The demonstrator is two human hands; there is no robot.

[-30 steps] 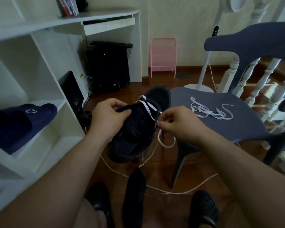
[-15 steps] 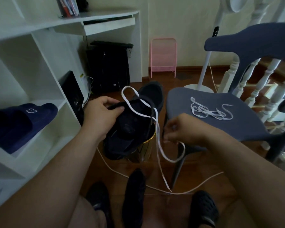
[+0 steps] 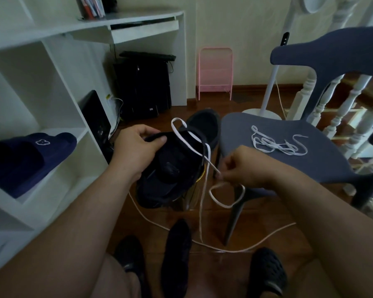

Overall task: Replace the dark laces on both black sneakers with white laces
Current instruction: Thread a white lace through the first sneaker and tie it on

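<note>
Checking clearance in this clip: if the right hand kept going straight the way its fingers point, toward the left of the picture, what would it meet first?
Probably the black sneaker held by the left hand; the right hand pinches the white lace just beside it, though depth is unclear.

The left hand holds a black sneaker; the right hand pinches its white lace beside a chair.

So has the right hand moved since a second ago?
Yes. The right hand, pinching the white lace, has pulled down and away from the black sneaker, now sitting lower against the blue chair seat's front edge.
</note>
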